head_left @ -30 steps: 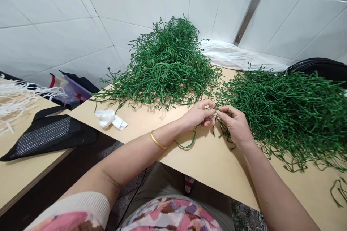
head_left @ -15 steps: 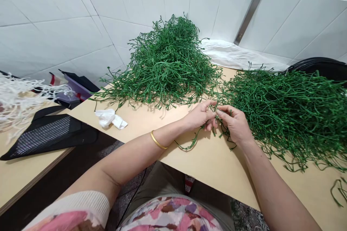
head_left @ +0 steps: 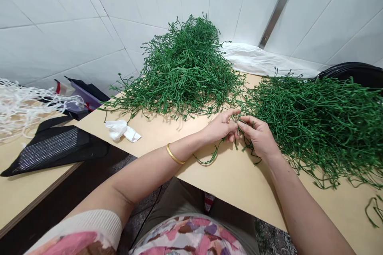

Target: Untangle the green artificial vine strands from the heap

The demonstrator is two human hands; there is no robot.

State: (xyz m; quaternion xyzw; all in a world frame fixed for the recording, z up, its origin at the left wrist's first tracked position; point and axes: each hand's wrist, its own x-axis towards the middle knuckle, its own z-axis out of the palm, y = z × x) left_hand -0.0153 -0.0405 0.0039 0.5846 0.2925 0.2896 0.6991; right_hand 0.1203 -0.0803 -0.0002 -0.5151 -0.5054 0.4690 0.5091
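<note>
Green cords with small knot-like ends are pinched between my two hands above the light wooden table (head_left: 197, 175). My left hand (head_left: 223, 125) is closed on them with thumb and fingers, its index finger stretched toward the right. Against it, my right hand (head_left: 259, 135) pinches the same cords at the fingertips. One green cord (head_left: 209, 162) trails from the hands in a curve on the tabletop. Exactly how the strands cross between the fingers is hidden. Just beyond my hands rises a tall heap of green cords (head_left: 188, 71), and a wider heap of green cords (head_left: 323, 123) lies to the right.
A crumpled white tissue (head_left: 121, 130) lies left of the hands. On the left-hand table are white cords (head_left: 26, 107) and a black mesh-panelled item (head_left: 50, 149). White cloth (head_left: 254, 59) and a black rounded object (head_left: 356, 72) sit by the tiled wall. Loose green strands (head_left: 374, 211) lie far right.
My fingertips have shifted slightly around the cords, the right thumb and index moving a little left. The white cords at the far left have shifted too. The heaps look the same.
</note>
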